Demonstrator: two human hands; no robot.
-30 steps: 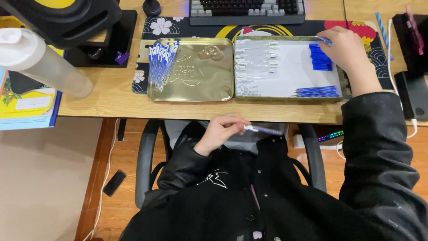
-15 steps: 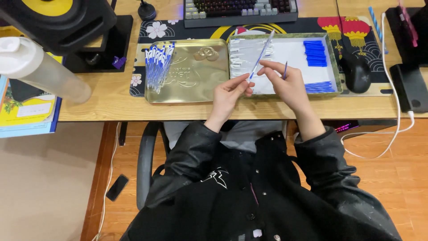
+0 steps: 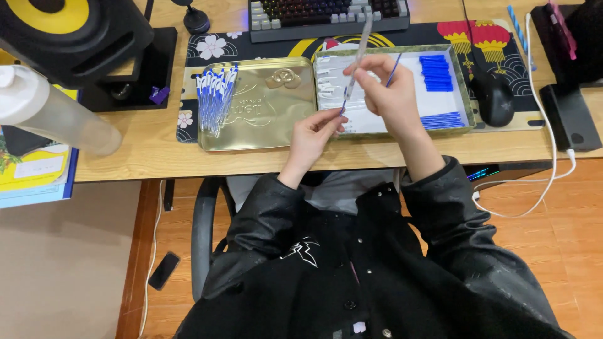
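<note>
My left hand (image 3: 311, 138) pinches the lower end of a clear pen barrel (image 3: 359, 44) that points up and away over the tray. My right hand (image 3: 389, 94) is closed around the barrel's middle, with a thin blue refill (image 3: 393, 68) between its fingers. Both hands hover above the green-rimmed tray (image 3: 466, 94), which holds clear barrels (image 3: 326, 81) on the left, blue caps (image 3: 435, 72) at the top right and blue refills (image 3: 443, 119) at the bottom right. To the left, a gold tin lid (image 3: 270, 107) carries a row of blue-capped pens (image 3: 213, 100).
A keyboard (image 3: 326, 16) lies behind the trays and a black mouse (image 3: 494, 100) to their right. A speaker (image 3: 69, 37) and a clear bottle (image 3: 56, 113) stand at the left, black boxes (image 3: 568, 116) at the right. A phone (image 3: 164, 270) lies on the floor.
My right hand has left the blue caps in the tray and come back to the middle. My left hand has risen from my lap, and both now meet on the barrel above the tray.
</note>
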